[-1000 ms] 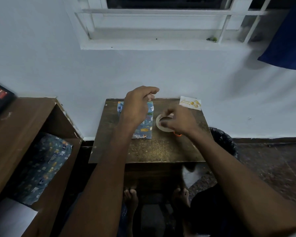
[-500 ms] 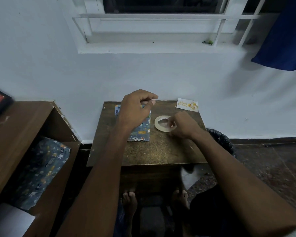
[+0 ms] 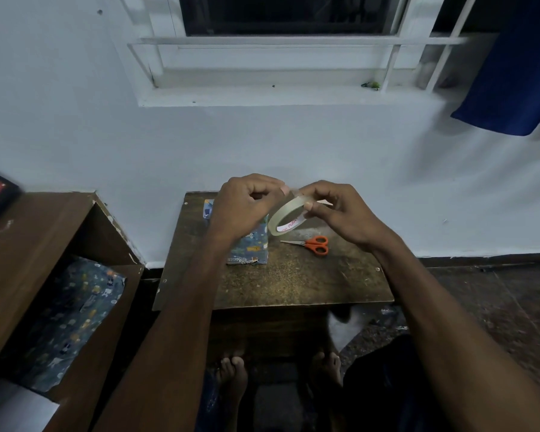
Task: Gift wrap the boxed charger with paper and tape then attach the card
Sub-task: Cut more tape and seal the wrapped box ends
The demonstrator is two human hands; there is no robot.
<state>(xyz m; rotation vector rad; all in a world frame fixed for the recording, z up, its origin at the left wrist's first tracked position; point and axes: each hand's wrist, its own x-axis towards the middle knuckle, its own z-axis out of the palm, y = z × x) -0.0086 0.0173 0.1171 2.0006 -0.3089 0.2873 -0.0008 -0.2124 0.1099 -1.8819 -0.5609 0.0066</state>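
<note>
Holding tape roll [image 3: 286, 217] aloft over table [image 3: 293, 282]: right hand [image 3: 340, 213] pinches rim, left hand [image 3: 247, 207] fingers pinched at free end. Roll light, stiff; film likely sticky, clingy. Wrapped box [image 3: 250, 247] rests below on table, beside scissors [image 3: 312, 243].

Both hands are raised over the small wooden table [image 3: 293, 282]. The right hand [image 3: 343, 213] holds the tape roll [image 3: 286, 217] by its rim, tilted, between thumb and fingers. The left hand [image 3: 243, 207] is closed just beside the roll, pinching at its upper edge. Under the left hand lies the wrapped box [image 3: 250, 247], partly hidden. Below the right hand lie orange scissors [image 3: 312, 244] on the table.
</note>
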